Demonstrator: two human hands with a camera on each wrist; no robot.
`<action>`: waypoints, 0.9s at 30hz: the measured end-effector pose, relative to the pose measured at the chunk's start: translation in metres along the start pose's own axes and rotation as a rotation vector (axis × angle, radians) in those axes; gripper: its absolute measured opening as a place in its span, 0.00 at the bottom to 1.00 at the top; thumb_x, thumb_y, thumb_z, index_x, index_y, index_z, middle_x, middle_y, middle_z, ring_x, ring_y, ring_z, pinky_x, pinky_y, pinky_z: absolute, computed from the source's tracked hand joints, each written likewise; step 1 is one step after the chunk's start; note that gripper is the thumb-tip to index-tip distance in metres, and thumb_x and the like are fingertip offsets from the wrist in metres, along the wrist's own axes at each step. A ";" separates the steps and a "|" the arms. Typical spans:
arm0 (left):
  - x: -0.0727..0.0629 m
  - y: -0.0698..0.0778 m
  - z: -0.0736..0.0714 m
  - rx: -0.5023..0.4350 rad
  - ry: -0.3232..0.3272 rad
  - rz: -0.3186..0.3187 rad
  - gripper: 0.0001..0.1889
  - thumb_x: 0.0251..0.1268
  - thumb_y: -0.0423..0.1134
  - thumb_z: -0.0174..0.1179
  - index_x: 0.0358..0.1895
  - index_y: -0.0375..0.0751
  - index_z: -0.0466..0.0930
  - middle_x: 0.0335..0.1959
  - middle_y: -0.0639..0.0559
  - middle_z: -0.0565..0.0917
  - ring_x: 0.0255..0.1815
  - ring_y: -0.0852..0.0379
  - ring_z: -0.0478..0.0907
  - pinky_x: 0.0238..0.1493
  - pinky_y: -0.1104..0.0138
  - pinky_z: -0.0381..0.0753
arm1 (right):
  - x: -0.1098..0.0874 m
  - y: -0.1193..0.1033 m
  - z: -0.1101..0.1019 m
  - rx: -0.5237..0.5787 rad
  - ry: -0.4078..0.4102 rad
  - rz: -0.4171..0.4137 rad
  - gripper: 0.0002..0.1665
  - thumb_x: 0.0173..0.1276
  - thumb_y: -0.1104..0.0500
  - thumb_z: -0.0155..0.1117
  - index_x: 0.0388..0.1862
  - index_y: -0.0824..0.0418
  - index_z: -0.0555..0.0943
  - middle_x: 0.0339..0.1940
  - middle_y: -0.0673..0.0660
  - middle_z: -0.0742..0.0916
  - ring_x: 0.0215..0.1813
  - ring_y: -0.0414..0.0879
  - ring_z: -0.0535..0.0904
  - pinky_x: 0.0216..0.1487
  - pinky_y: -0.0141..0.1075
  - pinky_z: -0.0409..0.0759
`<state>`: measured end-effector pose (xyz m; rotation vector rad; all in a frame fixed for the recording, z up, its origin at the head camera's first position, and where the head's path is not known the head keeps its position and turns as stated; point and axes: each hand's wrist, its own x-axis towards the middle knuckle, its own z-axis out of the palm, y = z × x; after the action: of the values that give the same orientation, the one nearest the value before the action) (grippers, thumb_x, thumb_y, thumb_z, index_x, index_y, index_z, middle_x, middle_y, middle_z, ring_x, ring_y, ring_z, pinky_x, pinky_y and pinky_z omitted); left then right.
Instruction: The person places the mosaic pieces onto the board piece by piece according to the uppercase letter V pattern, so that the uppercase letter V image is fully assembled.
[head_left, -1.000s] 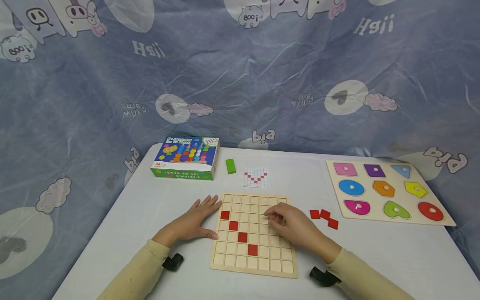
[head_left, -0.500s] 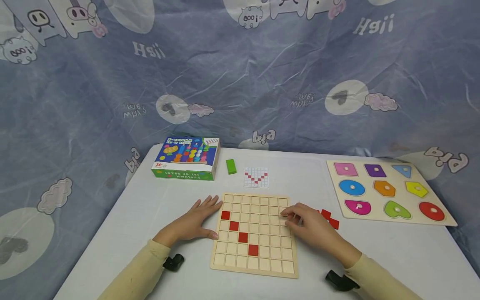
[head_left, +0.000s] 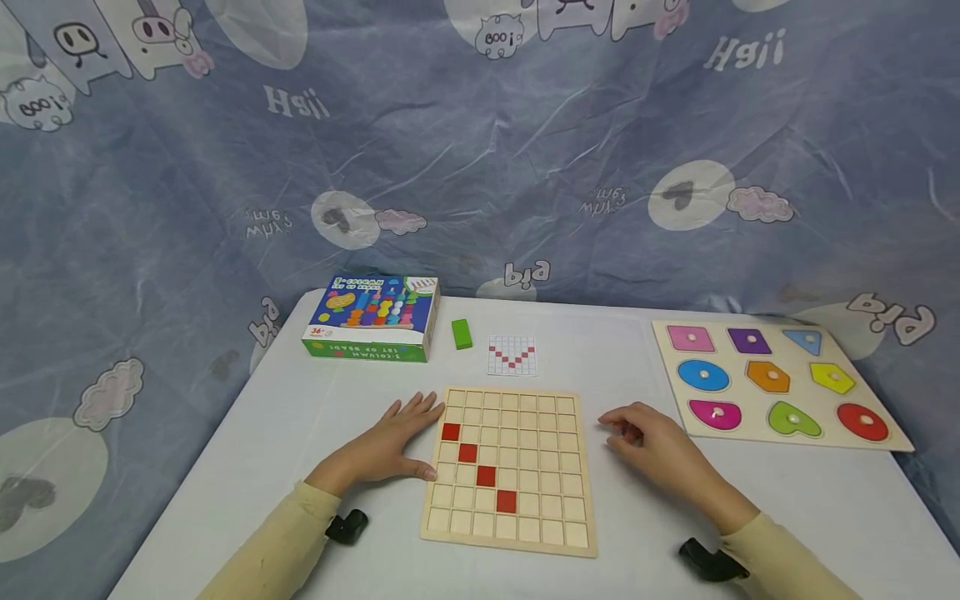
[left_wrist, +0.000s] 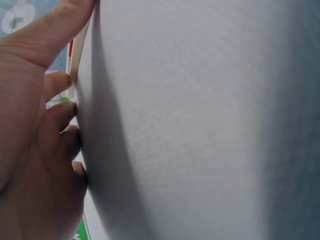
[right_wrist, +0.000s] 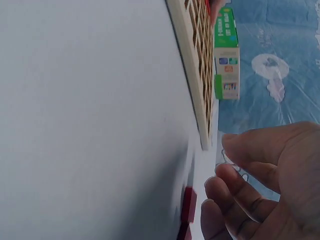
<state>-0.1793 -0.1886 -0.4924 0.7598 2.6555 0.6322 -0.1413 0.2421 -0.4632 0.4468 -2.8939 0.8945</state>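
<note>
A wooden grid board (head_left: pixel 519 399) lies on the table, with red square tiles (head_left: pixel 486 476) in several cells, stepping diagonally down to the right. My left hand (head_left: pixel 386 437) rests flat at the board's left side, thumb and fingertips right at its edge. To the right of the board, my right hand (head_left: pixel 652 442) hovers with fingers loosely bent and nothing between them. Loose red tiles (right_wrist: pixel 189 205) lie on the table below its fingers in the right wrist view; in the head view the hand hides them.
Behind the board lie a small pattern card (head_left: pixel 512 356) and a green block (head_left: pixel 461 334). A toy box (head_left: pixel 371 318) stands at the back left. On the right is a shape puzzle board (head_left: pixel 780 383) with coloured knobbed pieces. A patterned cloth (head_left: pixel 480 150) hangs behind the table.
My right hand has moved right, from above the board to over the loose red tiles, which it now covers in the head view. The left hand has stayed put.
</note>
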 end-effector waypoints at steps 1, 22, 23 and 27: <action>0.000 0.000 0.000 -0.002 0.001 0.001 0.59 0.49 0.68 0.72 0.83 0.52 0.52 0.84 0.51 0.48 0.84 0.48 0.38 0.82 0.48 0.36 | 0.000 0.003 -0.001 -0.004 0.003 0.009 0.16 0.63 0.64 0.74 0.50 0.55 0.87 0.35 0.46 0.81 0.37 0.43 0.76 0.38 0.32 0.79; -0.002 0.002 -0.002 -0.017 0.017 0.026 0.58 0.50 0.65 0.73 0.82 0.48 0.55 0.84 0.47 0.49 0.84 0.44 0.40 0.81 0.45 0.36 | -0.001 0.033 -0.006 -0.075 -0.007 0.079 0.21 0.60 0.64 0.77 0.53 0.56 0.87 0.46 0.54 0.86 0.43 0.48 0.76 0.43 0.42 0.82; -0.002 0.002 -0.002 -0.016 0.018 0.026 0.58 0.50 0.65 0.73 0.82 0.48 0.55 0.84 0.47 0.50 0.84 0.44 0.40 0.81 0.45 0.36 | -0.001 0.032 -0.006 -0.073 -0.007 0.078 0.20 0.60 0.64 0.77 0.53 0.56 0.87 0.44 0.54 0.86 0.42 0.47 0.76 0.41 0.40 0.81; -0.002 0.002 -0.001 -0.016 0.016 0.023 0.58 0.50 0.66 0.72 0.82 0.49 0.55 0.84 0.47 0.49 0.84 0.45 0.39 0.81 0.45 0.36 | -0.001 0.029 -0.002 -0.064 -0.008 0.074 0.18 0.60 0.63 0.77 0.51 0.55 0.88 0.40 0.51 0.84 0.40 0.45 0.74 0.37 0.35 0.78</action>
<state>-0.1775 -0.1887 -0.4903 0.7849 2.6570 0.6673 -0.1486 0.2665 -0.4768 0.3414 -2.9544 0.8092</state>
